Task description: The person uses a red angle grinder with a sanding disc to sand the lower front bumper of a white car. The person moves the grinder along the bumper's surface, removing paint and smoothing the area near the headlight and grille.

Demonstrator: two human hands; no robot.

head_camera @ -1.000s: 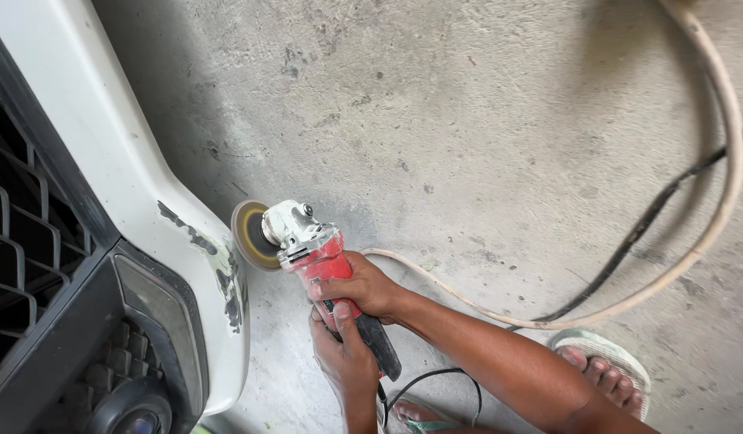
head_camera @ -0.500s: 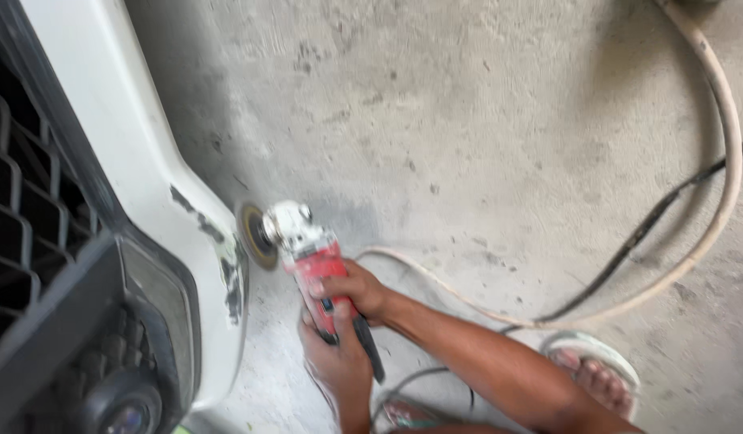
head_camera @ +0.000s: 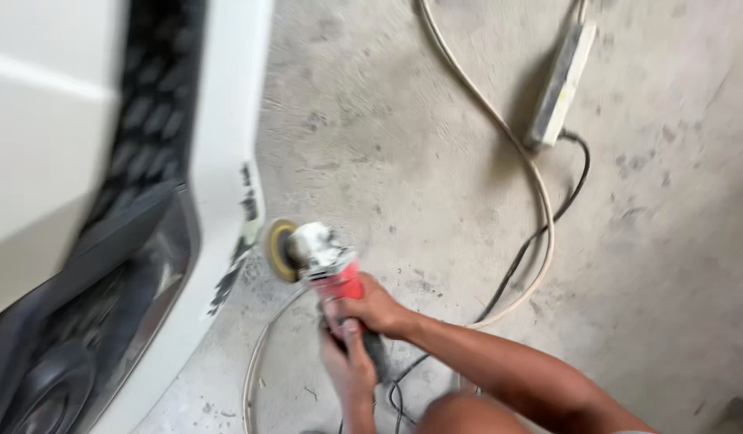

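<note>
A red angle grinder (head_camera: 333,273) with a dusty grey head and a yellow sanding disc (head_camera: 280,249) is held with the disc against the edge of a white car bumper (head_camera: 227,161), beside a patch of chipped paint (head_camera: 241,233). My right hand (head_camera: 370,305) grips the red body from the right. My left hand (head_camera: 347,362) wraps the dark rear handle from below. The frame is blurred.
The bumper's black grille (head_camera: 146,128) and a dark fog-lamp recess (head_camera: 106,305) fill the left. On the concrete floor (head_camera: 435,145) lie a cream hose or cable (head_camera: 500,137), a black cord (head_camera: 540,225) and a white power strip (head_camera: 562,80). My knee (head_camera: 468,414) shows at the bottom.
The view has swung and pulled back, so more floor and the power strip now show. The grinder and both hands keep their grip at the same spot on the bumper edge.
</note>
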